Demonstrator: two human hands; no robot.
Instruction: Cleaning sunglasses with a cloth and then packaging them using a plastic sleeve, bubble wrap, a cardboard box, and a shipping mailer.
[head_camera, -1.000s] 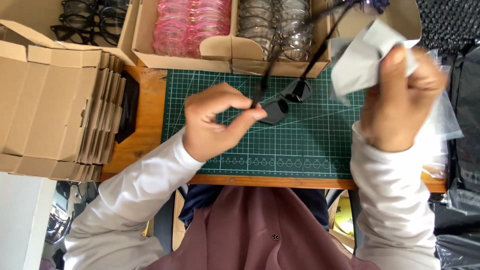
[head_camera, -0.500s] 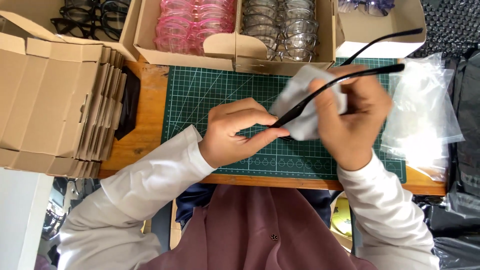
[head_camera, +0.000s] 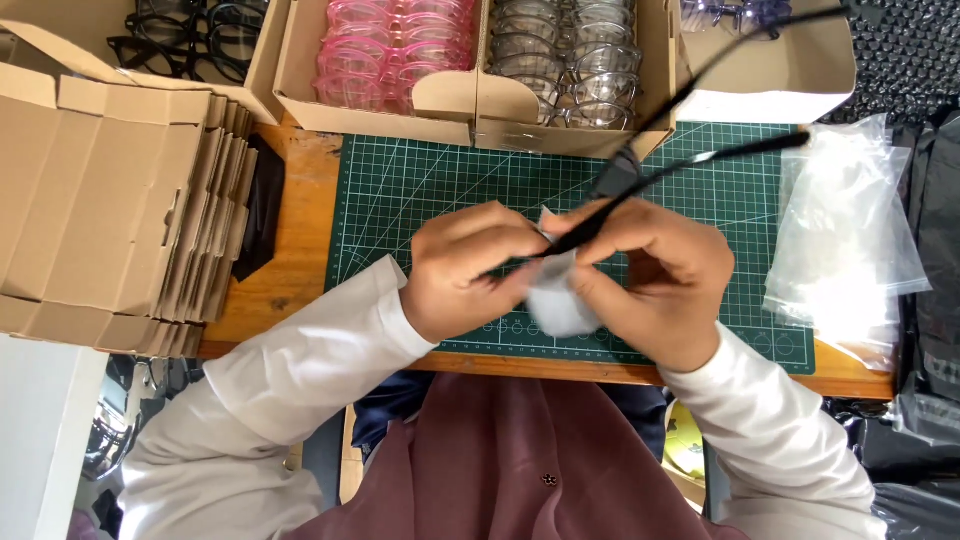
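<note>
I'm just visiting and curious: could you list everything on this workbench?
Black glasses: one pair, held over the mat, arms open.
Cloth: one, pale grey, between both hands.
Cutting mat: one, green.
Boxes of glasses: pink, clear, black, purple, along the far edge.
Flat cardboard boxes: stack, brown, at one end.
Plastic bags: pile, clear, at the other end.
Left hand and right hand: both on glasses and cloth.
</note>
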